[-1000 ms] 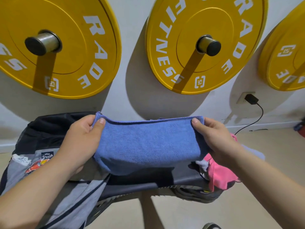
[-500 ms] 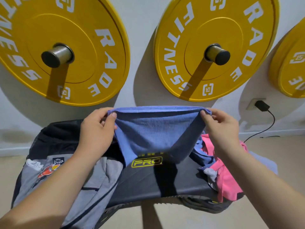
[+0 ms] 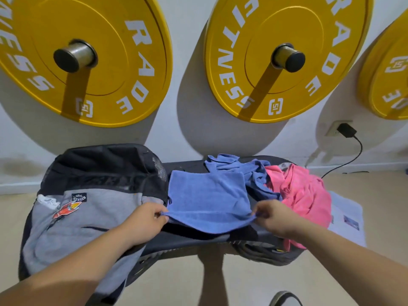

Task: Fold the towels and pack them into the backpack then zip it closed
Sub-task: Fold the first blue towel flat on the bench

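A blue towel (image 3: pixel 207 195) lies spread flat on the dark bench (image 3: pixel 198 239), folded over. My left hand (image 3: pixel 148 219) pinches its near left corner and my right hand (image 3: pixel 273 215) pinches its near right corner. A grey and black backpack (image 3: pixel 88 208) lies on the bench's left end, its black mesh top toward the wall. Behind and to the right of the flat towel sits a crumpled blue towel (image 3: pixel 238 166), and beside that a crumpled pink towel (image 3: pixel 302 193).
Three yellow weight plates (image 3: pixel 284 56) hang on pegs on the white wall just behind the bench. A black charger (image 3: pixel 346 130) is plugged into a wall socket at right, its cable running down to the floor. A white sheet (image 3: pixel 346 219) lies right of the bench.
The blue towel was held up in the air by its top corners. It now lies flat on the bench, and both hands have come down and nearer to its front corners.
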Demonstrator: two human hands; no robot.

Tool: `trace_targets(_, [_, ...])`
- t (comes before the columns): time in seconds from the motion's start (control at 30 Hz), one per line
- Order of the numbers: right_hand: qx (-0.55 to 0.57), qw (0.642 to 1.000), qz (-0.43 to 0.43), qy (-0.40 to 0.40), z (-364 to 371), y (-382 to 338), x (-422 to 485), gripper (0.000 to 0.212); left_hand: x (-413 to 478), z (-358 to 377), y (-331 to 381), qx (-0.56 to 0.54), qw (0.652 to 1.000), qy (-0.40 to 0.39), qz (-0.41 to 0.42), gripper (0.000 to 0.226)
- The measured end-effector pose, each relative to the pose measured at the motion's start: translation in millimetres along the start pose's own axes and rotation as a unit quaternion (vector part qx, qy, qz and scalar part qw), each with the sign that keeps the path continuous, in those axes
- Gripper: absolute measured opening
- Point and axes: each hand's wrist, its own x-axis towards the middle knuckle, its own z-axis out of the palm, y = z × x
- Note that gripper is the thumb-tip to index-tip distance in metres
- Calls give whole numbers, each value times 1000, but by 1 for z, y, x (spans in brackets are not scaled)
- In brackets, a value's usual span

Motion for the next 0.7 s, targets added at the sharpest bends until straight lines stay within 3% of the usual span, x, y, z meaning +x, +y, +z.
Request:
trace_targets(0.1, [-149,986,4,-76,11,14,-7,13,-8,9,-7,0,998,-47,-31,18])
trace_targets(0.23, [-156,981,40,-111,2,12,-10,8,-18,13,4,-39,990,-110,-77,21])
trace_targets(0.27, [-161,978,46,-125,-1,11,-9,16,-18,12,7,-45,986,-125,-96,20])
trace_targets(0.37, [-131,976,88,-151,-12,9,2,22,-9,8,10,21,983,-141,-116,24])
trace_targets(0.53, [-40,987,145,-55,-11,13,42,19,29,4,12,43,996,-8,-77,14])
trace_targets(0.7, [-23,987,139,79,4,17,95,23,72,7,25,215,972,87,-32,16])
